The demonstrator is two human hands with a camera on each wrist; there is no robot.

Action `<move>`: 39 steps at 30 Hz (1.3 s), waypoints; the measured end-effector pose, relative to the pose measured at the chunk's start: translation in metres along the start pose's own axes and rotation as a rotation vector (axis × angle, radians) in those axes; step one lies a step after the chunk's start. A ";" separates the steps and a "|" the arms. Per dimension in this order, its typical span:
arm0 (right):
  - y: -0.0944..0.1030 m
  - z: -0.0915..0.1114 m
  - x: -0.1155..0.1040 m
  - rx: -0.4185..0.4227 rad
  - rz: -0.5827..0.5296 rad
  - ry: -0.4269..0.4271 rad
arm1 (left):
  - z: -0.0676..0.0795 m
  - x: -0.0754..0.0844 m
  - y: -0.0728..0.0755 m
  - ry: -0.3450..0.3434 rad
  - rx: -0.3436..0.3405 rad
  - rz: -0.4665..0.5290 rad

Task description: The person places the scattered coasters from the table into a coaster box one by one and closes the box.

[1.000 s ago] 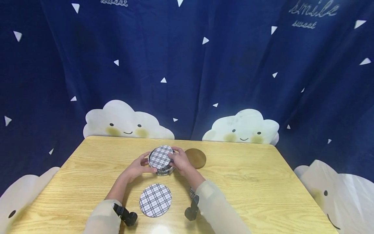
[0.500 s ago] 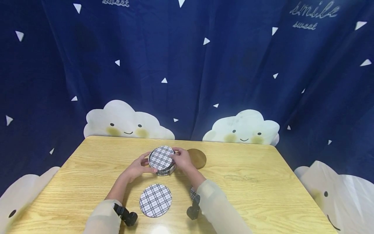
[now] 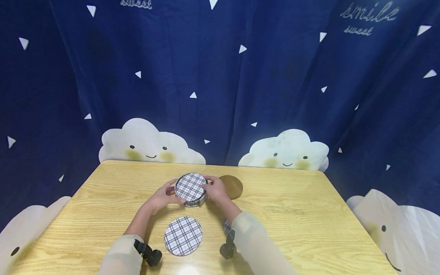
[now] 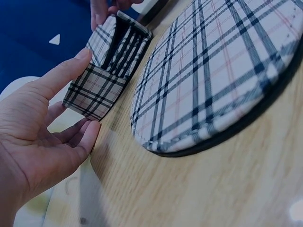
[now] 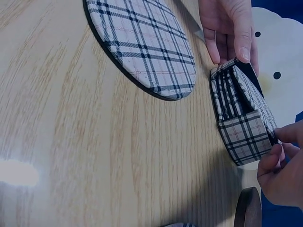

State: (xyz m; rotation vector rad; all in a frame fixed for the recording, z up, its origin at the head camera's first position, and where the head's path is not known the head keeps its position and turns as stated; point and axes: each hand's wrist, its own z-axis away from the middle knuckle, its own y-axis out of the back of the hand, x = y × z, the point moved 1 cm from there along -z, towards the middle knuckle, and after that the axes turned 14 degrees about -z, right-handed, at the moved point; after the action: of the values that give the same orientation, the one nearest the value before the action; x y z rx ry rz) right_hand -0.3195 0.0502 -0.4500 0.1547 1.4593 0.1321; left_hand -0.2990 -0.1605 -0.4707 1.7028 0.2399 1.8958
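Observation:
A round plaid coaster holder (image 3: 196,203) stands toward the back of the table, with several coasters stacked inside behind its slotted side. My left hand (image 3: 160,197) grips it from the left; in the left wrist view the thumb lies at the rim of the holder (image 4: 94,92) and the fingers are low on its wall. At the top, a plaid coaster (image 3: 190,186) lies within the rim, slightly tilted in the right wrist view. My right hand (image 3: 217,190) pinches this coaster's right edge, its thumb on the plaid face.
A loose plaid coaster (image 3: 183,236) lies flat on the wooden table (image 3: 302,214) between my forearms. Another plaid piece (image 3: 227,227) is partly hidden under the right wrist camera. Right of the holder lies a brown round disc (image 3: 233,187). Behind hangs a blue curtain (image 3: 220,95).
The top coaster has gone down from above the rim into the holder, with my right hand moving slightly down and right along with it. The left hand keeps its grip.

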 end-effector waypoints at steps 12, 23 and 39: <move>0.000 0.003 0.003 -0.018 0.082 0.044 | 0.000 0.001 0.000 0.002 0.001 -0.009; 0.008 0.001 0.003 -0.020 0.071 0.060 | -0.001 -0.001 0.000 -0.007 -0.006 -0.002; 0.053 0.012 0.003 -0.142 0.244 0.152 | -0.002 -0.001 0.000 0.000 -0.008 -0.007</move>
State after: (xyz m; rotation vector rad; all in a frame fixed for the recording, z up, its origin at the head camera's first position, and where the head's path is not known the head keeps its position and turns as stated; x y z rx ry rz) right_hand -0.3070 0.1024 -0.4418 0.2100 1.5730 0.4531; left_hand -0.3005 -0.1608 -0.4721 1.6951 0.2375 1.8896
